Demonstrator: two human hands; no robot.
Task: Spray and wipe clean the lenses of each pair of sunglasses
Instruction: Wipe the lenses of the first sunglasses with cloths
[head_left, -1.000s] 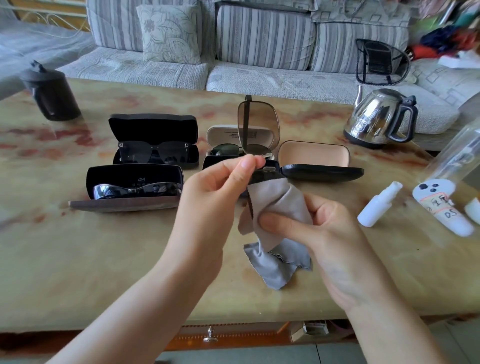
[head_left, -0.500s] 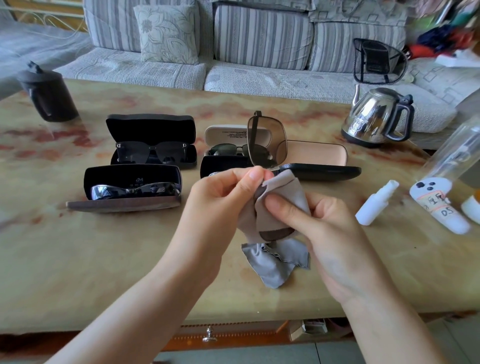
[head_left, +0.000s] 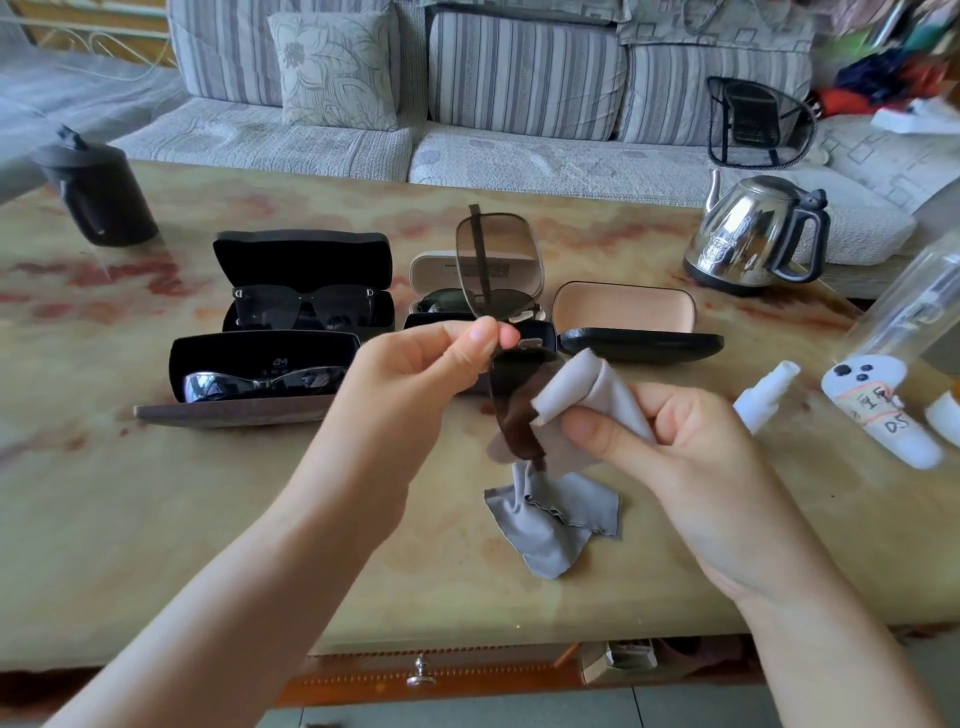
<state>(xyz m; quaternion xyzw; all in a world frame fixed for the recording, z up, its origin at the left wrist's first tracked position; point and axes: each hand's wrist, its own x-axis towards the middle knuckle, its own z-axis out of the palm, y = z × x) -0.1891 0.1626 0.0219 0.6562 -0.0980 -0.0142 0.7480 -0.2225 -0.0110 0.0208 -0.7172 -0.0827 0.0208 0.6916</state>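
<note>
Marble-patterned tabletop (head_left: 208, 519), tan with red veining; striped grey sofa (head_left: 519, 78) with a floral cushion (head_left: 332, 67) beyond the far edge.

- Left hand (head_left: 415, 379): thumb and forefinger pinch the brown-tinted sunglasses (head_left: 496, 249) at the bridge. They are held on end above the middle of the tabletop, one lens up and one down, with a temple folded behind the upper lens.
- Right hand (head_left: 675, 452): thumb and fingers grip a grey microfibre cloth (head_left: 587, 384), bunched against the lower lens. The loose end hangs down to the tabletop.
- Mid-tabletop, left of the hands: an open black case (head_left: 301, 254) holds black sunglasses (head_left: 306, 306) with a "D" on each corner.
- Nearer the front edge: a second open black case (head_left: 260, 348) with a logo inside the lid, not legible. It holds silver wraparound sunglasses (head_left: 260, 382).
- Behind the held pair: a cream case (head_left: 431, 270) with printed lines too small to read and dark lenses inside.
- Just right of it: a black case (head_left: 623, 312) lies open, showing its tan lining.
- Toward the right edge: a small white spray bottle (head_left: 763, 395) lies on its side. Beside it is a white oblong object (head_left: 878, 410) with three black dots and a handwritten label; "DS" is readable, the rest is not.
- Far right edge: a steel kettle (head_left: 753, 234).
- Far left corner: a black jug (head_left: 98, 192).
</note>
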